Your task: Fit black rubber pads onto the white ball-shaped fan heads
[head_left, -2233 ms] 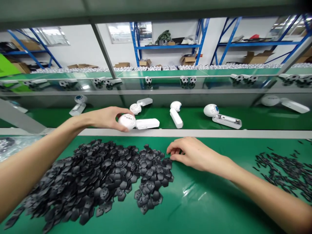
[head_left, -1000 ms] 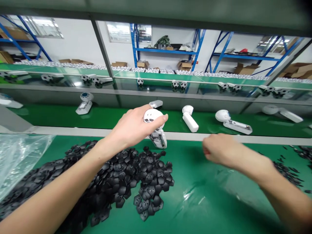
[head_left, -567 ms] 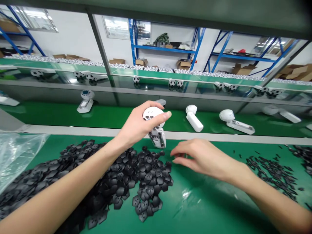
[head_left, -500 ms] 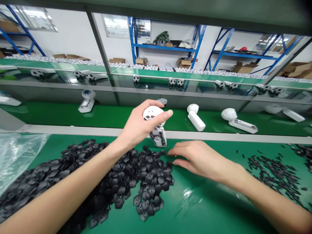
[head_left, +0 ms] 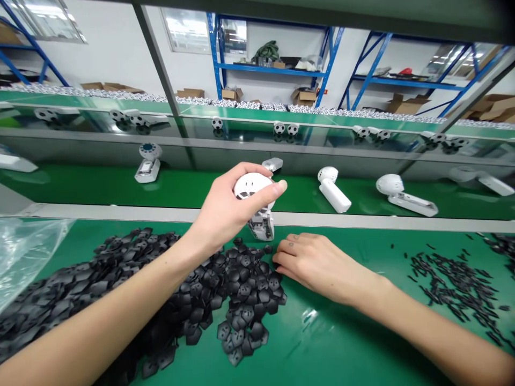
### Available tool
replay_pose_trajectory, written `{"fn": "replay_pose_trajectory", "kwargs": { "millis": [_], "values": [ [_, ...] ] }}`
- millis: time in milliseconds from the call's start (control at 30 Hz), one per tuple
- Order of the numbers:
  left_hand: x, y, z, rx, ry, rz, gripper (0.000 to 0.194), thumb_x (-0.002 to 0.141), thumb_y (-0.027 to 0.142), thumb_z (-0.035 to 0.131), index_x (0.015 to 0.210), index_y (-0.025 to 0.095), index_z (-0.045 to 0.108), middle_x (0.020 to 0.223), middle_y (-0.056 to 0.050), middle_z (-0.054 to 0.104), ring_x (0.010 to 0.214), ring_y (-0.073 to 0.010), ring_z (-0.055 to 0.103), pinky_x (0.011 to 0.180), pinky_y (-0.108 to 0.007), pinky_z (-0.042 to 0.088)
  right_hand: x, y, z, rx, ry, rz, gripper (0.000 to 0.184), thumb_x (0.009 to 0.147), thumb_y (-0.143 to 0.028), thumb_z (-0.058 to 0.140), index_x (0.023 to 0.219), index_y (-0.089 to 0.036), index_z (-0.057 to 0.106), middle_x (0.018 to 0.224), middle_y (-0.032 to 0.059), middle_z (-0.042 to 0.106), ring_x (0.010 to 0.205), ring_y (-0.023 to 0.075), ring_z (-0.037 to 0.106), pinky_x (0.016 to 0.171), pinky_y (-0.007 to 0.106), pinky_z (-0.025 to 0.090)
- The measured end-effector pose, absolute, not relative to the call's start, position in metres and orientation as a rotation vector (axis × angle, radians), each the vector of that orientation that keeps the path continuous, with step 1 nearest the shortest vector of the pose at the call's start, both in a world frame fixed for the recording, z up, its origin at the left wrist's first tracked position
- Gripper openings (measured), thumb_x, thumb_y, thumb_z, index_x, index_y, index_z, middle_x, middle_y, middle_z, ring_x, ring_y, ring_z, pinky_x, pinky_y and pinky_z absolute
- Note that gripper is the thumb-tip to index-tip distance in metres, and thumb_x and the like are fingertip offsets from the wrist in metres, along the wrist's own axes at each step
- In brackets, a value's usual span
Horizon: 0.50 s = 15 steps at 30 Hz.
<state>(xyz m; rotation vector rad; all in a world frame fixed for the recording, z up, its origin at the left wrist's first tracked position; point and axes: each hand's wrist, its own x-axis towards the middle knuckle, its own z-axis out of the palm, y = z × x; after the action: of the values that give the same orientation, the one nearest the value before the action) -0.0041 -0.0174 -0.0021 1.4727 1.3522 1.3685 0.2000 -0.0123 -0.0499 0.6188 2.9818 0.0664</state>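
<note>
Down on the green table (head_left: 330, 348), black pentagonal pieces (head_left: 197, 303) heap up below and left of the right grip (head_left: 311, 262), and here's that hand at the heap's edge: palm down, wrist low, fingers curled together. Is a piece pinched under there? Cannot tell; the fingertips are hidden. Slim black strips (head_left: 458, 284) lie scattered well to its right, and a clear plastic sheet (head_left: 28, 252) sits far left of both hands.

Up above, the left grip (head_left: 231, 206) is firm around the round head (head_left: 250, 183) of a white unit (head_left: 262, 217), thumb across the front, finger curled over the back, forearm stretched above the heap. The opened body (head_left: 263, 229) hangs below that hold, insides showing. Progress? Bare slots on top, dark patches lower down: this one looks unfinished, partway at best.

Beyond the grip, other white units (head_left: 335, 195) lie apart on the green belt (head_left: 189, 190), no black pieces discernible. Farther back, black-and-white balls (head_left: 279, 127) dot a glass shelf (head_left: 330, 131), seemingly further along.
</note>
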Motion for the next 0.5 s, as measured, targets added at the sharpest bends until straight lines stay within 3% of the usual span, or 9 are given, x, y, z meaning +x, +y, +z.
{"fn": "replay_pose_trajectory", "kwargs": {
  "millis": [200, 333, 500],
  "values": [
    [-0.005, -0.018, 0.001, 1.504, 1.428, 1.361, 0.045, 0.078, 0.057, 0.090, 0.104, 0.023, 0.075, 0.083, -0.002, 0.069, 0.069, -0.0151, 0.059, 0.057, -0.021, 0.044, 0.197, -0.020, -0.050, 0.595, 2.974, 0.262, 0.009, 0.099, -0.005, 0.069, 0.096, -0.013, 0.071, 0.091, 0.0097, 0.069, 0.086, 0.0308, 0.070, 0.066, 0.042, 0.054],
    [-0.006, -0.019, 0.001, 1.502, 1.389, 1.323, 0.047, 0.086, 0.066, 0.080, 0.107, 0.025, 0.074, 0.086, -0.002, 0.069, 0.074, -0.0154, 0.059, 0.060, -0.021, 0.043, 0.190, -0.025, -0.045, 0.582, 2.941, 0.228, 0.017, 0.092, 0.006, 0.064, 0.094, -0.008, 0.072, 0.089, 0.0146, 0.070, 0.084, 0.0311, 0.070, 0.065, 0.040, 0.052],
    [-0.006, -0.021, 0.008, 1.459, 1.299, 1.211, 0.044, 0.081, 0.063, 0.083, 0.103, 0.025, 0.077, 0.091, -0.003, 0.072, 0.079, -0.0179, 0.061, 0.065, -0.021, 0.047, 0.187, -0.021, -0.047, 0.641, 3.006, 0.154, 0.017, 0.097, 0.002, 0.062, 0.091, -0.011, 0.071, 0.087, 0.0121, 0.070, 0.082, 0.0279, 0.070, 0.059, 0.037, 0.045]
  ]
}}
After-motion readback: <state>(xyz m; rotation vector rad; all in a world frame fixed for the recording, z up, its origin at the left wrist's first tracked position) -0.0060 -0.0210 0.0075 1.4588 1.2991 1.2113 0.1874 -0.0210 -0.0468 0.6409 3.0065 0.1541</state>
